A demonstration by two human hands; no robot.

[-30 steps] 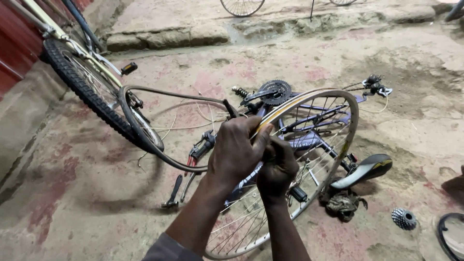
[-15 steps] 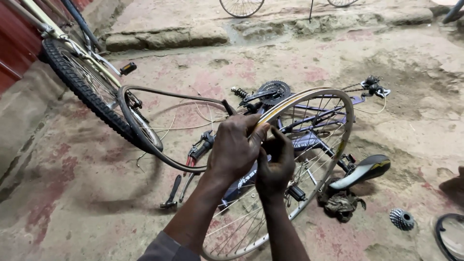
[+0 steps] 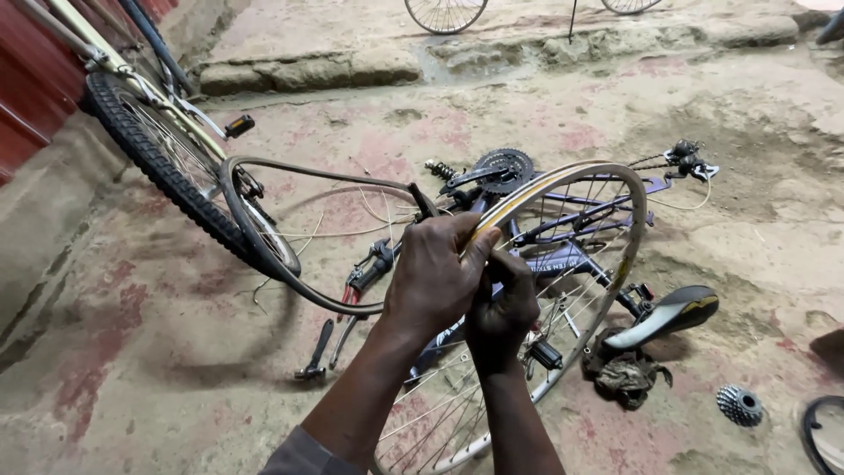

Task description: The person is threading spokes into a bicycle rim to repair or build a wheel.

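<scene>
- Left hand [image 3: 435, 277] clamped over bare wheel rim [image 3: 607, 189], upright above purple bicycle frame [image 3: 563, 233] on floor;
- Right hand [image 3: 501, 308] gripping rim beside left;
- Loose tyre [image 3: 290, 176] hanging left of hands.

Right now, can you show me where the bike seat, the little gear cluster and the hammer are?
bike seat [image 3: 673, 314], head view, on the middle of its black top.
gear cluster [image 3: 739, 405], head view, on its toothed rings, lying on the ground.
hammer [image 3: 317, 347], head view, on its handle.
</scene>
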